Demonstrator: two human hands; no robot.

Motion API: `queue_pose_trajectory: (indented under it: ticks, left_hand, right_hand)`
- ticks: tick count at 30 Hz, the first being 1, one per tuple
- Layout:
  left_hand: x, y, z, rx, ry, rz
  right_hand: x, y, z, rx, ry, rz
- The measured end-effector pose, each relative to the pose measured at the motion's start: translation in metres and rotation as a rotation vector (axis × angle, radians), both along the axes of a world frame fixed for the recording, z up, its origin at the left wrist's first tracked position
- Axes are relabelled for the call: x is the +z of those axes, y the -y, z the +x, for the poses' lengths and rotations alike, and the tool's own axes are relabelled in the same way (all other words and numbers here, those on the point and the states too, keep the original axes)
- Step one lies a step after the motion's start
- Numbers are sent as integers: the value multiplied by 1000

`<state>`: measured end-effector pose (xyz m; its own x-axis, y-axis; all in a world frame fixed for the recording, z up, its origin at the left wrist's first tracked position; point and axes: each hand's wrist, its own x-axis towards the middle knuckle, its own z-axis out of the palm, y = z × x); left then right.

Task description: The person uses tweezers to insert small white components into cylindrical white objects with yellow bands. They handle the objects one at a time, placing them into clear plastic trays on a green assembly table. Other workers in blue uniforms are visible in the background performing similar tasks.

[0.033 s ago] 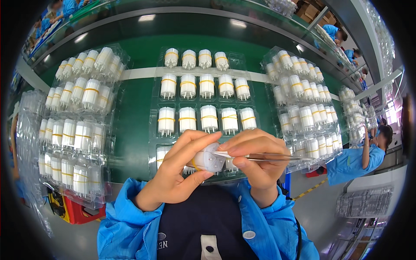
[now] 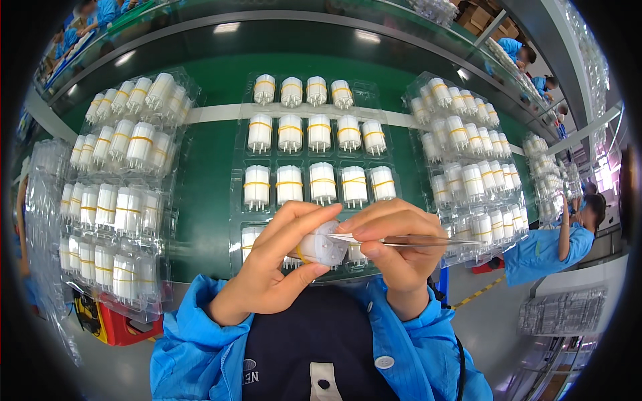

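My left hand (image 2: pixel 271 267) is closed round a white cylinder (image 2: pixel 324 250) with a yellow band, held tilted with its end face turned right. Between thumb and fingers, my right hand (image 2: pixel 400 257) pinches metal tweezers (image 2: pixel 428 241). Their tip reaches the cylinder's end face; the exact contact is too small to make out. Just beyond both hands lies a clear plastic tray (image 2: pixel 239 175) with rows of similar banded white cylinders (image 2: pixel 289 182), pins showing at their lower ends. My hands hide part of its nearest row.
Stacked trays of cylinders stand on the left (image 2: pixel 127 207) and right (image 2: pixel 478 177) of the green work surface (image 2: pixel 207 154). Empty clear trays (image 2: pixel 47 220) are piled at far left. A red stool (image 2: pixel 127 325) is below left. A co-worker in blue (image 2: pixel 552 252) is at right.
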<state>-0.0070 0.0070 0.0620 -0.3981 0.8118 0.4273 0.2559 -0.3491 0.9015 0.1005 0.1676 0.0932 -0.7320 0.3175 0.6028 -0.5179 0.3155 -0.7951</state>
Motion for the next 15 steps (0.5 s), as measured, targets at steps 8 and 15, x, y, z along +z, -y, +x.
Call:
queue_pose_trajectory:
  ticks: [8, 15]
  left_hand:
    - [0, -1, 1, 56, -28, 6]
    - [1, -1, 1, 113, -175, -7]
  right_hand:
    - [-1, 4, 0, -61, 6, -38]
    - [14, 4, 0, -89, 115, 177]
